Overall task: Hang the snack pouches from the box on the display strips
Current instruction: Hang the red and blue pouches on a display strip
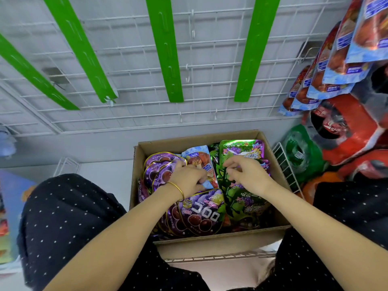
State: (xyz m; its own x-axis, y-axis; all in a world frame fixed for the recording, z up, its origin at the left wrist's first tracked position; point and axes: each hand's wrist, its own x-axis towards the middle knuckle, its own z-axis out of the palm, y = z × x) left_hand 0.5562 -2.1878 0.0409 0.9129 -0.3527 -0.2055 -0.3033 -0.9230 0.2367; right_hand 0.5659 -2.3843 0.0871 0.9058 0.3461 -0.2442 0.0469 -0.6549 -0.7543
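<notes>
An open cardboard box (pixel 270 148) sits below me between my knees, filled with snack pouches: purple grape ones (pixel 159 169) on the left, green ones (pixel 241 148) on the right, and a light blue pouch (pixel 199 158) in the middle. My left hand (pixel 186 177), with a gold bangle on its wrist, reaches into the box, its fingers closed on the light blue pouch. My right hand (pixel 245 173) hovers over the green pouches with fingers curled and apart, holding nothing. Several bare green display strips (pixel 165 49) hang on the white wire grid (pixel 210 66) above.
At the upper right, a strip is filled with blue and red pouches (pixel 336 59). Red and green shrink-wrapped drink packs (pixel 348 131) are stacked right of the box. A white wire rack edge (pixel 283 164) stands beside the box. My knees in dark dotted fabric flank the box.
</notes>
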